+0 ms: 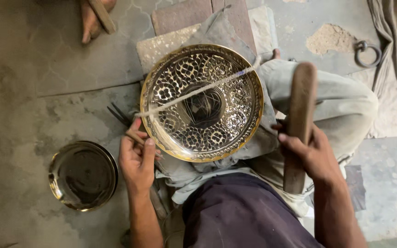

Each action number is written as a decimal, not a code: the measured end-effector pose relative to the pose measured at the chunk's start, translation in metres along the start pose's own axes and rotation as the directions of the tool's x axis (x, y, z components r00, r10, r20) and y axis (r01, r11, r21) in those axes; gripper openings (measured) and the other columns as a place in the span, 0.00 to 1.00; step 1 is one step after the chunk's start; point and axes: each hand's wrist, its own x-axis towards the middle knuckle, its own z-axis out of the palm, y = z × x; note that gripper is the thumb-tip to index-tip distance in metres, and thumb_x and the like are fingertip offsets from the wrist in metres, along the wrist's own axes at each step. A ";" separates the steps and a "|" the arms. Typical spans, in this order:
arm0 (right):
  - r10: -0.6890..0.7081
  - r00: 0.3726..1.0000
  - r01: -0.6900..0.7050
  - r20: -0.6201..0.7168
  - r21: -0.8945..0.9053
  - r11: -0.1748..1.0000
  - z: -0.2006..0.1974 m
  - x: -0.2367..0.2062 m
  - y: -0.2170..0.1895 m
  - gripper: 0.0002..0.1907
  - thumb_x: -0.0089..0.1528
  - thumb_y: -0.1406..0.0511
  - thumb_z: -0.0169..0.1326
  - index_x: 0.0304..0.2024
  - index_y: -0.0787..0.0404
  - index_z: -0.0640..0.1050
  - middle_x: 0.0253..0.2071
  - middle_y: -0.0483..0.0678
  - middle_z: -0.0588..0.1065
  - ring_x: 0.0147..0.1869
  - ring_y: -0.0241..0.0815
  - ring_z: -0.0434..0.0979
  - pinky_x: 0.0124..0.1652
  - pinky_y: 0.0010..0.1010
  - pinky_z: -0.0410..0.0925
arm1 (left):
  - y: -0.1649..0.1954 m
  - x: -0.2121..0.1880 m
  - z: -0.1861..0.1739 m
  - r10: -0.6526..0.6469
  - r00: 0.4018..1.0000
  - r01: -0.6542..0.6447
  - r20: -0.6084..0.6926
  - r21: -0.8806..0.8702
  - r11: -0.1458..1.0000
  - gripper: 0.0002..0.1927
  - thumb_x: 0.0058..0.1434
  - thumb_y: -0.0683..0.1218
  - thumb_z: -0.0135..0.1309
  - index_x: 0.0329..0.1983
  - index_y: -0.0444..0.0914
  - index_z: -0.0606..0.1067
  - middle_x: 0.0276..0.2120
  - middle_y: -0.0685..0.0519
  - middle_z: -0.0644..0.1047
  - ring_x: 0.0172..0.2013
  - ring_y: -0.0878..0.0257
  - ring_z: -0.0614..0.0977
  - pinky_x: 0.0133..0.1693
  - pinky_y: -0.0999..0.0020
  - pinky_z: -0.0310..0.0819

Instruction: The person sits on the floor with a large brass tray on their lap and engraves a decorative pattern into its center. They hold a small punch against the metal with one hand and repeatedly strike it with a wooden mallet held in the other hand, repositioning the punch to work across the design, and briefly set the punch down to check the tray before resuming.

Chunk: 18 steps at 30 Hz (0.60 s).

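Two bare forearms reach forward from below. The left hand (137,158) has its fingers curled in a pinch; the right hand (309,151) is closed in a fist, wrist bent.

Bare forearms, no sleeves reaching the wrists, no watch, rings or bracelets on either of the hands: left hand (137,158) at lower left of centre, right hand (309,154) at right of centre. Dark navy-purple garment (240,213) at bottom centre, slightly dusty. Pale grey-green trousers (341,98), creased and worn, at upper right.
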 end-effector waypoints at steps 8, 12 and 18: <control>-0.080 0.969 0.013 0.233 0.277 0.961 0.035 0.108 -0.075 0.26 0.59 0.65 0.62 0.59 0.68 0.74 0.38 0.47 0.76 0.36 0.39 0.78 0.38 0.32 0.73 | -0.001 0.051 0.006 -0.016 0.996 0.018 0.086 -0.023 1.000 0.10 0.72 0.38 0.52 0.52 0.30 0.66 0.73 0.34 0.66 0.36 0.70 0.78 0.36 0.77 0.76; -0.115 0.975 0.089 0.190 0.142 0.986 0.038 0.120 -0.085 0.25 0.60 0.66 0.60 0.59 0.66 0.75 0.47 0.45 0.79 0.40 0.37 0.78 0.43 0.30 0.73 | 0.007 0.039 0.018 0.073 0.997 -0.070 -0.031 0.093 0.993 0.13 0.72 0.38 0.52 0.55 0.28 0.65 0.69 0.33 0.67 0.41 0.64 0.81 0.39 0.72 0.80; -0.072 0.996 0.078 0.056 -0.131 0.988 0.007 0.119 -0.088 0.19 0.62 0.70 0.59 0.55 0.66 0.74 0.46 0.50 0.80 0.47 0.38 0.80 0.49 0.33 0.75 | 0.017 0.026 0.069 -0.146 0.983 0.143 -0.113 -0.036 0.989 0.13 0.71 0.36 0.50 0.54 0.29 0.61 0.41 0.41 0.78 0.39 0.59 0.85 0.40 0.66 0.88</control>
